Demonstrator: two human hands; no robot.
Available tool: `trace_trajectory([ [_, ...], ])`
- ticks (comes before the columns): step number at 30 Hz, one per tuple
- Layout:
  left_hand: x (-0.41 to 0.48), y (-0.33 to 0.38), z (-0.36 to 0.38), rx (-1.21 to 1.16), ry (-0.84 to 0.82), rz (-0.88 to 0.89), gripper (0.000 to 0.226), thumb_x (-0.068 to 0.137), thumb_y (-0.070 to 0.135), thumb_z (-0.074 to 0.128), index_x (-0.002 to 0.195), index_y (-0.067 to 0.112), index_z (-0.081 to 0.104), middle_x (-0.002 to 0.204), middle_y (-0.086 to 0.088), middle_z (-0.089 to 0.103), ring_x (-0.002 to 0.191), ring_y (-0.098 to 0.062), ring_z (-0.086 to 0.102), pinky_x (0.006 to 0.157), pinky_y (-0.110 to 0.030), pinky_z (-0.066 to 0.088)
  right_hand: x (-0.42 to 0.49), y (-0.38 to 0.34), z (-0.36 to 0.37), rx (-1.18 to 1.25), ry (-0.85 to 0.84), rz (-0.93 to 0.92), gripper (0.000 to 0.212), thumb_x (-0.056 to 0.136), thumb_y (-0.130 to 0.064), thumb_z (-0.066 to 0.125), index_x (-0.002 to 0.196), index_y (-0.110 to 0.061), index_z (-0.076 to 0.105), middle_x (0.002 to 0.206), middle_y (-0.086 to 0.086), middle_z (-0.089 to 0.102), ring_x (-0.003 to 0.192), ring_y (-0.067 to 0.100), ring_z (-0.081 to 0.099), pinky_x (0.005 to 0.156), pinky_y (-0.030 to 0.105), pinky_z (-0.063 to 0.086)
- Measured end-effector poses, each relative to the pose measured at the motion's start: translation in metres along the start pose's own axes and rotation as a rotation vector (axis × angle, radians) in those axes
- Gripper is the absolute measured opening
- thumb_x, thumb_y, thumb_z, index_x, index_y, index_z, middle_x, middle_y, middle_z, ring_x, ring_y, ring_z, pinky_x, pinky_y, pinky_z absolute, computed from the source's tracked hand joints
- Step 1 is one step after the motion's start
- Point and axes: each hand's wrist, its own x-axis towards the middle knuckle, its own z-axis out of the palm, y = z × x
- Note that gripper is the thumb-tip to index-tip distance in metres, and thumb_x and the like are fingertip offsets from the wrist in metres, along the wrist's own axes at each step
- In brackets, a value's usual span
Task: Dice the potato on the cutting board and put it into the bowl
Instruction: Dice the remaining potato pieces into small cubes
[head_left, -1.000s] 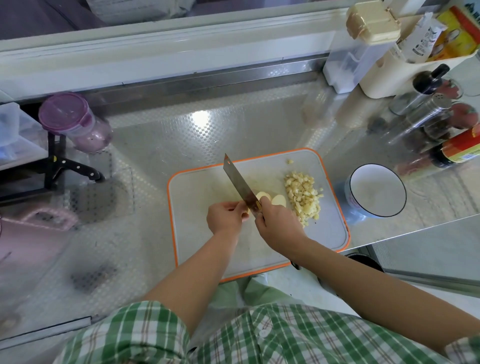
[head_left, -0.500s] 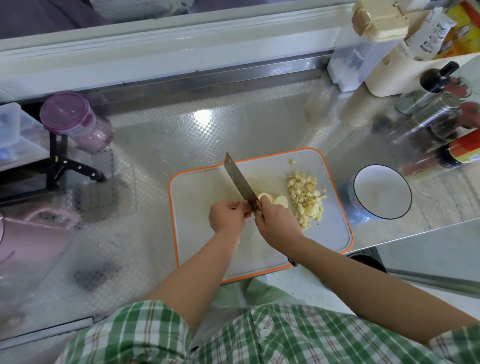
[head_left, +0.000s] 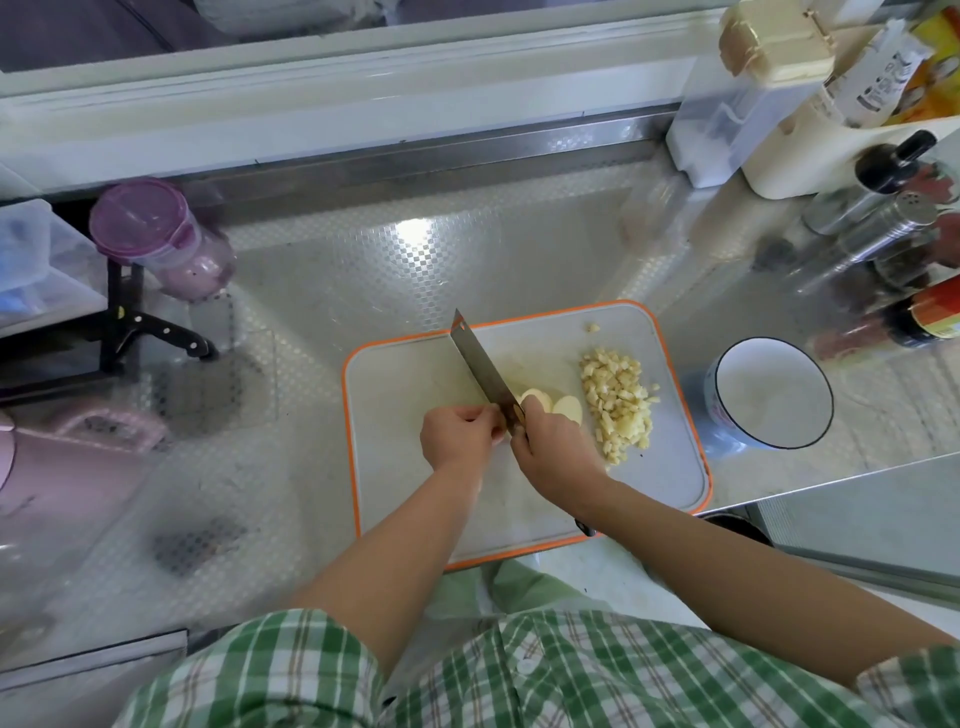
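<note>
Steel counter (head_left: 467, 270) bears the orange-rimmed cutting board (head_left: 395, 395). I see right hand (head_left: 558, 447) gripping knife (head_left: 480, 366), left hand (head_left: 460, 434) probably clutching potato (head_left: 537, 399).

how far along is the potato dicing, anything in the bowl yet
Done: a pile of diced potato sits at the right of the cutting board. In hand: the right hand holds the knife down beside a few potato slices; the left hand is curled against the blade, its hold hidden. Left: dice those slices and move everything into the bowl, which looks empty.
</note>
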Motion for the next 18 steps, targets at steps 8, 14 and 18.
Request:
trace_trajectory([
  [8, -0.002, -0.006, -0.003, -0.206, -0.036, -0.058, 0.009, 0.084, 0.009, 0.073, 0.085, 0.001, 0.073, 0.086, -0.012, 0.074, 0.067, -0.017, 0.072, 0.074, -0.031, 0.06, 0.004, 0.01, 0.002, 0.09, 0.051, -0.022, 0.011, 0.099, -0.021, 0.037, 0.09, -0.016, 0.032, 0.061, 0.003, 0.043, 0.056, 0.029, 0.046, 0.046, 0.032, 0.024],
  [14, -0.002, -0.009, -0.002, -0.266, -0.028, -0.069, 0.012, 0.085, 0.009, 0.071, 0.09, -0.001, 0.071, 0.091, -0.014, 0.072, 0.064, -0.015, 0.071, 0.072, -0.029, 0.059, -0.003, 0.014, -0.007, 0.123, 0.089, -0.032, 0.011, 0.098, -0.021, 0.041, 0.089, -0.017, 0.035, 0.058, 0.002, 0.045, 0.052, 0.022, 0.044, 0.046, 0.032, 0.026],
  [18, -0.004, -0.01, -0.003, -0.246, -0.023, -0.051, 0.007, 0.086, 0.01, 0.071, 0.083, 0.003, 0.071, 0.084, -0.011, 0.072, 0.06, -0.012, 0.071, 0.078, -0.035, 0.059, -0.006, 0.014, -0.001, 0.091, 0.083, -0.044, 0.015, 0.099, -0.023, 0.039, 0.087, -0.015, 0.034, 0.058, 0.004, 0.045, 0.052, 0.028, 0.045, 0.046, 0.032, 0.026],
])
